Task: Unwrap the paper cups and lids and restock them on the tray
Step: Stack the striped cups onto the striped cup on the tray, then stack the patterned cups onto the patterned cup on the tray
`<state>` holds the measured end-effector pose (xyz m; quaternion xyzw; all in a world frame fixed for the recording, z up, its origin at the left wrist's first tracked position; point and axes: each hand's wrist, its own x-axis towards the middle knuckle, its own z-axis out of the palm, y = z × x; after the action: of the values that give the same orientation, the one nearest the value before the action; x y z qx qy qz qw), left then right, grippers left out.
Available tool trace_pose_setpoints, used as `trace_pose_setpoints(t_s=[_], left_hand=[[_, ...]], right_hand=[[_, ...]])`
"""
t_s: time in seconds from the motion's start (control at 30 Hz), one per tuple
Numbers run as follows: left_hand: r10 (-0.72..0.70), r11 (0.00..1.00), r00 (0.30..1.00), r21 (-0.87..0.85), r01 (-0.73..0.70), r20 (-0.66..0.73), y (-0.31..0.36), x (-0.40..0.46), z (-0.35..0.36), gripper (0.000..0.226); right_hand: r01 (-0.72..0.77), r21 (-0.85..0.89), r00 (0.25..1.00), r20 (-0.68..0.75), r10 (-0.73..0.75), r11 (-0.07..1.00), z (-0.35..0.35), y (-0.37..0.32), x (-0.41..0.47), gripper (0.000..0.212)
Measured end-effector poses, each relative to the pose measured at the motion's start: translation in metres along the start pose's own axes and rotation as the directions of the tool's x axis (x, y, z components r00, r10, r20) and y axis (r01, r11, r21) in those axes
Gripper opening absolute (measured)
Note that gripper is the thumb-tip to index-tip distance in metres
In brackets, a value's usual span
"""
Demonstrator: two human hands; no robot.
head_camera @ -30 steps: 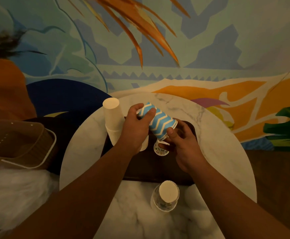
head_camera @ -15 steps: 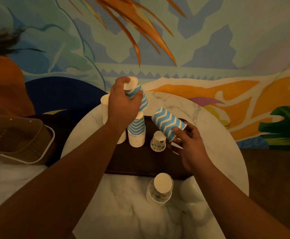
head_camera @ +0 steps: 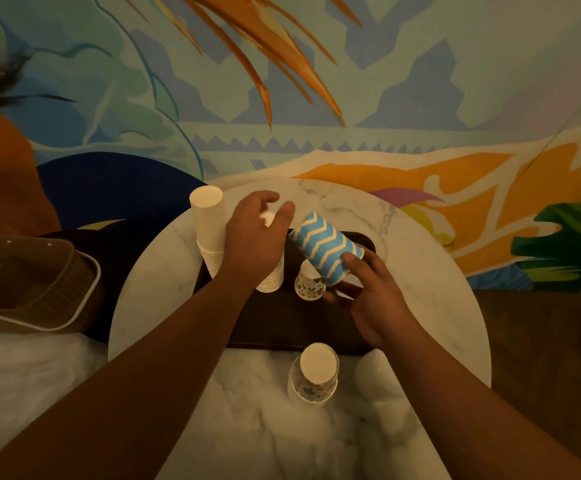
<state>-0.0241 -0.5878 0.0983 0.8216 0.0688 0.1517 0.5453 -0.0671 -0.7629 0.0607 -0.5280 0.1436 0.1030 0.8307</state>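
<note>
A dark tray (head_camera: pixel 275 327) lies on a round marble table (head_camera: pixel 431 306). My left hand (head_camera: pixel 258 244) is wrapped around the top of an upright stack of blue zigzag cups (head_camera: pixel 271 284) on the tray; only its lower rims and white top show. My right hand (head_camera: pixel 375 303) holds a second, tilted bundle of blue zigzag cups (head_camera: pixel 325 245) above the tray. A tall stack of plain white cups (head_camera: pixel 208 223) stands just left of my left hand. A small patterned cup (head_camera: pixel 310 287) sits upside down under the tilted bundle.
In front of the tray stands a patterned cup stack in clear wrap (head_camera: pixel 316 374), with a pale wrapped bundle (head_camera: pixel 377 375) to its right. A woven basket (head_camera: pixel 36 282) sits left of the table above a white fluffy cloth (head_camera: pixel 22 382). A painted wall rises behind.
My left hand has come down with the cups it had lifted, setting them onto the zigzag stack on the tray. My right hand has kept its tilted bundle in nearly the same place.
</note>
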Motion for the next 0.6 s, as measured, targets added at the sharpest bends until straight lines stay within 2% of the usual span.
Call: trace_pose_setpoints(t_s=[0.07,0.13,0.2,0.27,0.37,0.47,0.6], left_hand=[[-0.056,0.972,0.988,-0.217,0.087,0.145,0.008,-0.018,-0.001,0.034],[-0.039,0.93,0.97,-0.346,0.123,0.241,0.005,-0.034,0.002,0.048],[-0.048,0.904,0.971,-0.404,0.142,0.234,-0.003,-0.043,0.005,0.058],[-0.057,0.896,0.977,-0.42,0.141,0.207,-0.007,-0.047,0.006,0.06],[0.007,0.944,0.994,-0.327,0.03,0.113,-0.003,-0.034,-0.001,0.052],[0.075,0.984,0.997,-0.16,-0.076,-0.015,-0.001,0.002,-0.012,0.046],[0.191,0.979,0.981,0.08,-0.188,-0.027,-0.021,0.038,-0.007,0.048]], right_hand=[[-0.011,0.008,0.997,0.077,0.01,1.0,0.008,-0.001,-0.002,0.038],[-0.027,0.012,0.99,0.142,0.025,1.0,0.015,0.002,-0.002,0.05],[-0.059,0.01,0.983,0.172,0.057,0.998,0.019,0.004,-0.004,0.054],[-0.085,-0.021,0.981,0.176,0.088,0.996,0.019,0.007,-0.004,0.052],[-0.083,-0.147,0.987,0.123,0.101,0.986,0.02,0.009,-0.003,0.047],[-0.012,-0.254,0.997,0.068,0.031,0.967,0.012,0.013,-0.007,0.049],[0.145,-0.452,0.971,0.234,-0.04,0.88,-0.012,0.029,-0.026,0.077]])
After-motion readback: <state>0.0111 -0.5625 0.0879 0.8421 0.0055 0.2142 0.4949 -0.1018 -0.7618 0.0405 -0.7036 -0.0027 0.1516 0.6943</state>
